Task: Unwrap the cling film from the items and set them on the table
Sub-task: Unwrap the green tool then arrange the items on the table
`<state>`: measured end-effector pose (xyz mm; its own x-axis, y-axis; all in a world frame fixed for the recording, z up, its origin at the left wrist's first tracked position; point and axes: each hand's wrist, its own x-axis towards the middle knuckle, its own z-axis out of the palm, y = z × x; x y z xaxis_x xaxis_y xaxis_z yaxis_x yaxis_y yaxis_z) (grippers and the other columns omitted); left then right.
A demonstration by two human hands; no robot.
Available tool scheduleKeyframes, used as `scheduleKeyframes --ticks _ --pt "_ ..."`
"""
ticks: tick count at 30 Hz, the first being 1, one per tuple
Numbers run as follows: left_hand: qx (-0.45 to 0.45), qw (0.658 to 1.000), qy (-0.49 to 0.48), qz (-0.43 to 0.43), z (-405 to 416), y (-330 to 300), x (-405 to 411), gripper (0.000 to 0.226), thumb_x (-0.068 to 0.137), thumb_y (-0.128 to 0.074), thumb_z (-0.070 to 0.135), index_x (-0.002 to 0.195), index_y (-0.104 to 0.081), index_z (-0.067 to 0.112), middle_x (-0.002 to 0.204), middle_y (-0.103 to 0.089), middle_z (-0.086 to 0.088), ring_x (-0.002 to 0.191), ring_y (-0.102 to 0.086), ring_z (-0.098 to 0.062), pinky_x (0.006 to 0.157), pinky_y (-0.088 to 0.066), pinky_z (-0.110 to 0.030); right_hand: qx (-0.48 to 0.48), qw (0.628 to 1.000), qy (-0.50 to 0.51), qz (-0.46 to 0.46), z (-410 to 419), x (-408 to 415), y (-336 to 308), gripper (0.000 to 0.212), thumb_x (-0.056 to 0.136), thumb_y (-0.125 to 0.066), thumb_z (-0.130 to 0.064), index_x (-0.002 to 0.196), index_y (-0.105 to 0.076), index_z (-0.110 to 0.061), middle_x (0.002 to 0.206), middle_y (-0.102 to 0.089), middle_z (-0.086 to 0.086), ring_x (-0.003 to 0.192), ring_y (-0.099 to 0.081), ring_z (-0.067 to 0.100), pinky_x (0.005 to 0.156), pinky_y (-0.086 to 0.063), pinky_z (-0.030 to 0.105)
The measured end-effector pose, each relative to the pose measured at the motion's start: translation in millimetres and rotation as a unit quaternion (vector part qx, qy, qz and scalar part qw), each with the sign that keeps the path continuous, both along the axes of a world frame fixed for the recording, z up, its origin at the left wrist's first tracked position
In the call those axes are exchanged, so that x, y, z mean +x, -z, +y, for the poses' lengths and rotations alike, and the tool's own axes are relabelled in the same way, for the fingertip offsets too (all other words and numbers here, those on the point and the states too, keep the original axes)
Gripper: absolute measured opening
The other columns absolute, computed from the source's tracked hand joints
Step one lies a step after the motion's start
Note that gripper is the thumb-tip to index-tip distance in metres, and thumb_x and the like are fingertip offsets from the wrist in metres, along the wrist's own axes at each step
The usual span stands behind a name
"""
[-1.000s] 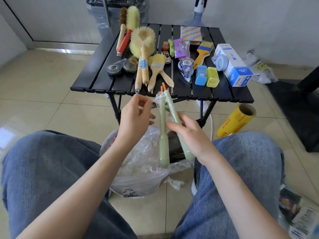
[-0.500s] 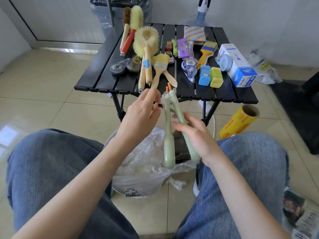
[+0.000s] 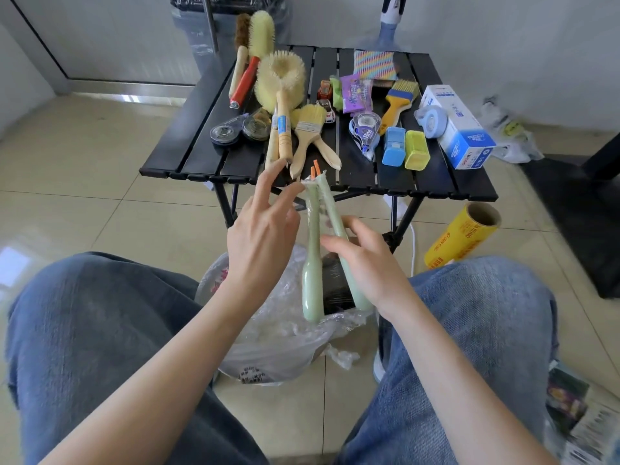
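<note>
Two pale green handled tools with orange tips are bound together in cling film and held upright above my lap, just in front of the black slatted table. My right hand grips the right handle low down, fingers curled round it. My left hand is at the top of the bundle with fingers spread and fairly straight; a fingertip touches the crinkled film there. Something dark and bristly shows between the two handles.
The table holds several brushes, tape dispensers, blue and yellow small boxes and a white-blue carton. A bin lined with a clear bag of crumpled film stands between my knees. A yellow cling film roll lies on the floor at the right.
My left hand rose from beside the handles to the bundle's top and its fingers spread out. The bundle tilted slightly upright and nearer the table. My right hand kept its grip.
</note>
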<state>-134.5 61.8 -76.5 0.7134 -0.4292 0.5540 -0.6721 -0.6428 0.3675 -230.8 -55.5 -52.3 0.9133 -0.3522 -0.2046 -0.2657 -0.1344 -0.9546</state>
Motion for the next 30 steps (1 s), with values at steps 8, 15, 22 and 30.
scheduleKeyframes --ticks 8,15,22,30 --pt "0.008 0.998 -0.037 0.052 -3 -4 1 0.015 0.096 -0.050 0.029 0.103 -0.062 0.022 0.124 -0.055 0.006 0.066 -0.056 -0.020 0.046 -0.026 -0.021 -0.007 1.000 -0.008 -0.001 -4 -3 5 0.019 0.091 -0.058 -0.024 0.108 -0.065 -0.028 0.101 -0.069 -0.008 0.098 -0.062 0.009 0.086 -0.044 0.025" --pt "0.005 0.999 -0.036 0.031 -1 -10 12 0.026 0.093 -0.057 0.039 0.082 -0.068 0.019 0.103 -0.062 0.009 0.055 -0.058 -0.022 0.047 -0.029 -0.020 -0.023 1.000 -0.014 -0.005 -4 -6 10 0.022 0.090 -0.059 -0.022 0.111 -0.064 -0.028 0.098 -0.070 -0.010 0.094 -0.064 0.008 0.086 -0.047 0.027" --pt "0.057 0.998 -0.034 -0.023 0 -9 25 0.038 0.090 -0.058 0.049 0.067 -0.066 0.020 0.102 -0.064 0.010 0.055 -0.048 -0.016 0.046 -0.016 -0.015 -0.019 1.000 -0.014 -0.006 -3 -6 11 0.021 0.091 -0.058 -0.022 0.110 -0.063 -0.027 0.100 -0.068 -0.008 0.095 -0.063 0.011 0.086 -0.047 0.029" --pt "-0.083 0.984 -0.029 0.154 0 -12 35 0.043 0.097 -0.046 0.040 0.070 -0.065 0.012 0.064 -0.065 0.003 0.053 -0.062 -0.020 0.052 -0.045 -0.031 0.021 0.999 -0.033 -0.035 -2 -10 10 0.018 0.092 -0.057 -0.019 0.109 -0.062 -0.024 0.096 -0.070 -0.003 0.091 -0.065 0.011 0.082 -0.047 0.020"
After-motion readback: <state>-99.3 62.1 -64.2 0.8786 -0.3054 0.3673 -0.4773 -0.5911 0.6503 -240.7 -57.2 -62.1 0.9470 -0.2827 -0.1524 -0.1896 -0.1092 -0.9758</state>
